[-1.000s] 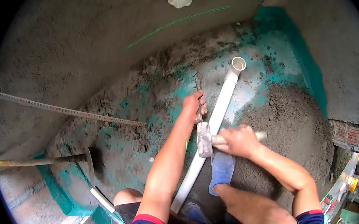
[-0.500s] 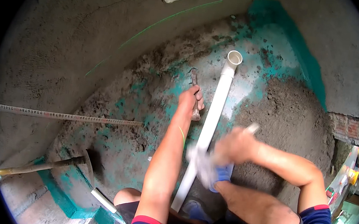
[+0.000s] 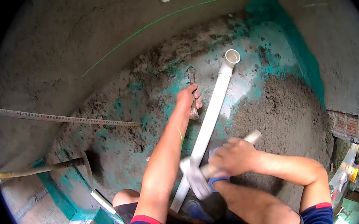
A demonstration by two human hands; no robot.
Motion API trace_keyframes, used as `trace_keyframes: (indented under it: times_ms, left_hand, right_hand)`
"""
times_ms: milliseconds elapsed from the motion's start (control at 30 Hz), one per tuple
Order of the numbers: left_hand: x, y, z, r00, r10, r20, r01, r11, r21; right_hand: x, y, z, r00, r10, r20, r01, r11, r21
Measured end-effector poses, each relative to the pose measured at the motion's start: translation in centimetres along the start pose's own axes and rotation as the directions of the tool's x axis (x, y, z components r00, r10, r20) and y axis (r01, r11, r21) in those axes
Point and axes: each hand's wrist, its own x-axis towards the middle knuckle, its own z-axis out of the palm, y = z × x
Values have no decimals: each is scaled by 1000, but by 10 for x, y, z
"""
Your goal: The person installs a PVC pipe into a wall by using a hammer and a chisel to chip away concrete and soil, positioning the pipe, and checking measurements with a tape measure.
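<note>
My left hand (image 3: 188, 98) is closed round a dusty metal chisel (image 3: 194, 112), whose upper end reaches the rough, teal-flecked floor left of a white pipe (image 3: 213, 113) with an upturned elbow (image 3: 230, 62). Low at right of centre, my right hand (image 3: 232, 157) grips the handle (image 3: 251, 138) of a hammer; its blurred head (image 3: 195, 179) is over the lower part of the pipe, near my feet in blue footwear.
A measuring tape (image 3: 63, 119) runs leftward. A long-handled tool (image 3: 33, 171) and short white pipe (image 3: 102, 201) lie lower left. A mortar pile (image 3: 281, 116) sits at right. Cement walls (image 3: 67, 29) border the floor; colourful containers (image 3: 352, 172) stand beyond the right edge.
The hammer has swung from beside the chisel's end down toward me and is now blurred. My left hand stays on the chisel, shifted slightly left in the picture along with the surroundings.
</note>
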Motion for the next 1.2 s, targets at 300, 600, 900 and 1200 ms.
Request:
trace_keyframes:
  times_ms: [300,600,900,1200]
  left_hand:
    - [2,-2,0,1000,-5,-9,5,1000,0]
    - [5,-1,0,1000,16,18,-15,999,-43]
    - [3,0,0,1000,-5,11,5,1000,-18]
    - [7,3,1,1000,0,11,0,1000,17]
  right_hand:
    - [-7,4,-1,998,-61,27,64,993,-104]
    - [-2,15,6,994,50,97,-49,999,-7]
    - [0,18,4,998,50,46,-50,999,11]
    - [-5,34,17,993,108,57,-99,986,-138]
